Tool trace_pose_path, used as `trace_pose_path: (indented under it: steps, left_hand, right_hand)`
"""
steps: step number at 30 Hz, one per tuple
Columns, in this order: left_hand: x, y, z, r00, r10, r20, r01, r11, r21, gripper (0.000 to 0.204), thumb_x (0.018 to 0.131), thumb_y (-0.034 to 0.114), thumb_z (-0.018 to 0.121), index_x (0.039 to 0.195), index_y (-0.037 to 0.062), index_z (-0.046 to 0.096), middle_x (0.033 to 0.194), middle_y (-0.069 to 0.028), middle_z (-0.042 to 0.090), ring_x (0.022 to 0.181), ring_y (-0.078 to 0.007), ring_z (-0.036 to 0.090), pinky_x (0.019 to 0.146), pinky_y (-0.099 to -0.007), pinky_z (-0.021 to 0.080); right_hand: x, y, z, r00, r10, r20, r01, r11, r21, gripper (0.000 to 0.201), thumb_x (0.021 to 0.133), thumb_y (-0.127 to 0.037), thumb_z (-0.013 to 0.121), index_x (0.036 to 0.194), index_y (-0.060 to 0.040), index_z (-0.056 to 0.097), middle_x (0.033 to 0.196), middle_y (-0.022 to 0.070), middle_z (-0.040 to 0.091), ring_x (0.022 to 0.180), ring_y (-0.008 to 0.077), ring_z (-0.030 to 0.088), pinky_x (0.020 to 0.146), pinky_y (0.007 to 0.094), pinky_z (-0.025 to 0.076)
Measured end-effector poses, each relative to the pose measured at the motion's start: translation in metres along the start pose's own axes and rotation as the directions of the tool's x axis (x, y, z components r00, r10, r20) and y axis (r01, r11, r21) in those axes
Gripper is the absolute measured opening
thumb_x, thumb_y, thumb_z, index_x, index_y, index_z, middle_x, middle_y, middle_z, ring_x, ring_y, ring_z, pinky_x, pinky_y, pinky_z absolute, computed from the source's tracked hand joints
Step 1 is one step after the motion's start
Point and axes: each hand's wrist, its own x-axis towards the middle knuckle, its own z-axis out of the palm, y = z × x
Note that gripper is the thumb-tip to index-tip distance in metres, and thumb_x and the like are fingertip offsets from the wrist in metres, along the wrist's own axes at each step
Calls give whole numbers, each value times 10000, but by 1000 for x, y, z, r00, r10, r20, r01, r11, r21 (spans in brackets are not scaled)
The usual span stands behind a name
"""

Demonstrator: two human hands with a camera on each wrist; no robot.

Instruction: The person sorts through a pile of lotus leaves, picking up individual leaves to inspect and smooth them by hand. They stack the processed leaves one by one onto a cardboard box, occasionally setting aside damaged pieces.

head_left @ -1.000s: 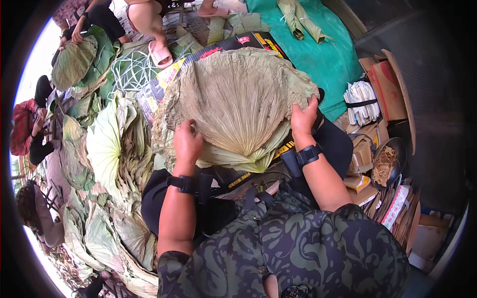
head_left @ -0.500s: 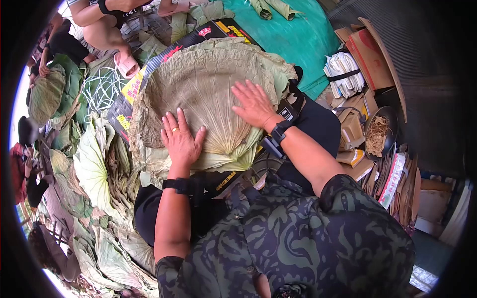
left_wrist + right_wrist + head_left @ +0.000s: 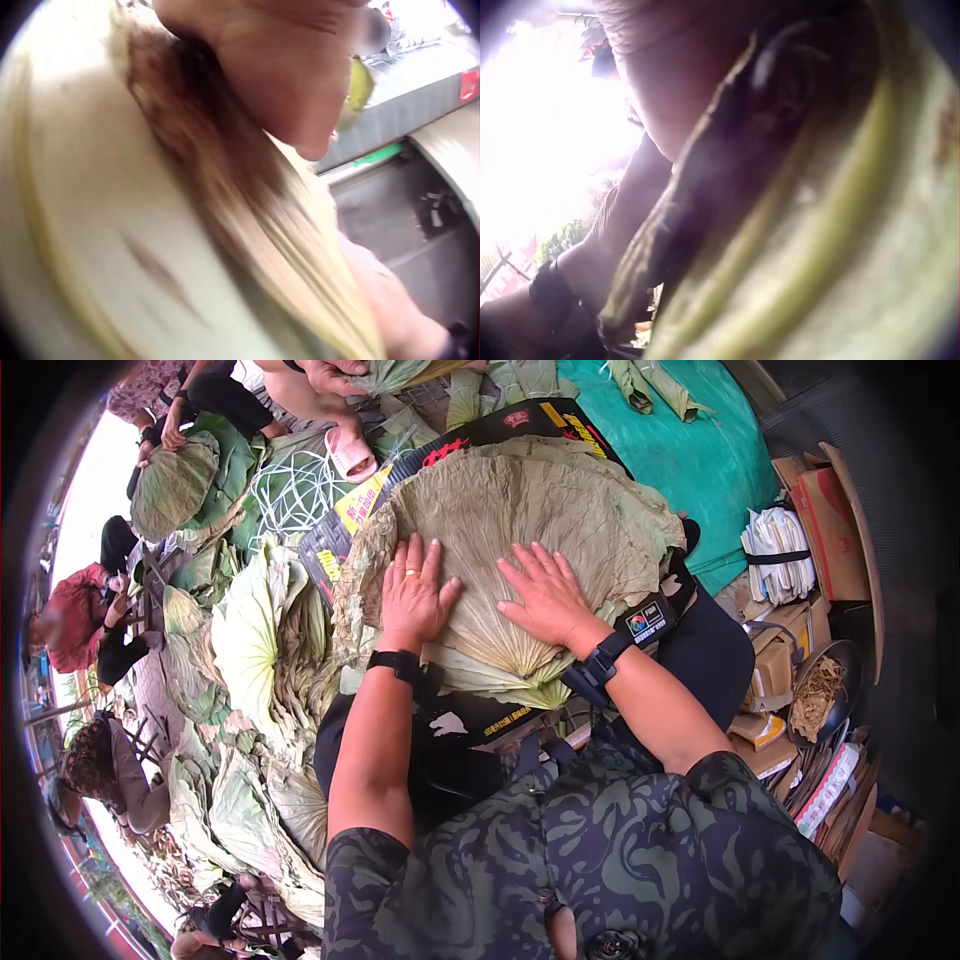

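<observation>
A broad, dry, brownish-green leaf [image 3: 500, 500] lies fanned out over further leaves, its veins running down to a pale green point near the lap. Flat on its left part rests my left hand [image 3: 414, 595], fingers straight, a ring on one of them. My right hand [image 3: 548, 598] lies palm down near the leaf's middle, fingers straight and spread. In the left wrist view the hand [image 3: 277, 67] is close above a blurred pale leaf [image 3: 97, 187]. The right wrist view shows part of the hand [image 3: 675, 75] beside yellow-green leaf folds [image 3: 802, 247].
Under the leaves is a black printed sheet [image 3: 335, 550]. Stacked leaves [image 3: 255, 650] lie at the left, with white strings [image 3: 295, 495] above them. A green tarp [image 3: 740, 470] is at the upper right, cardboard [image 3: 835, 535] and a bowl [image 3: 845, 670] at the right. Other people sit around.
Both hands went from gripping the leaf's edges to lying flat on it. Since half a second ago the right hand has slid lower, nearer the leaf's point.
</observation>
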Motion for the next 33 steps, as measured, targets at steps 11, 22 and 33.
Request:
trace_pose_path:
  steps: [11,22,33]
  left_hand:
    - [-20,-64,-25,815,-574,-82,576,787,221,707,826,491,474,1364,79,272,1394,-247,233,1288,-422,201,1035,-503,177]
    - [-18,-59,-43,797,-603,50,545,752,370,563,837,468,461,1256,92,437,1335,-128,396,1257,-369,294,1003,-532,215]
    - [10,-52,-34,862,-382,-332,445,884,139,208,715,266,673,853,111,659,885,-117,641,883,-274,581,784,-360,444]
  right_hand:
    - [-3,10,2,999,-42,12,41,996,74,580,812,-399,485,1314,-125,387,1410,114,276,1322,288,194,1074,425,127]
    - [-2,13,4,998,-57,-4,57,993,108,582,812,-398,478,1316,-123,383,1407,114,282,1322,284,195,1075,421,123]
    - [-2,15,1,997,-72,-20,75,986,150,576,798,-387,508,1294,-109,413,1392,122,308,1310,302,218,1072,446,123]
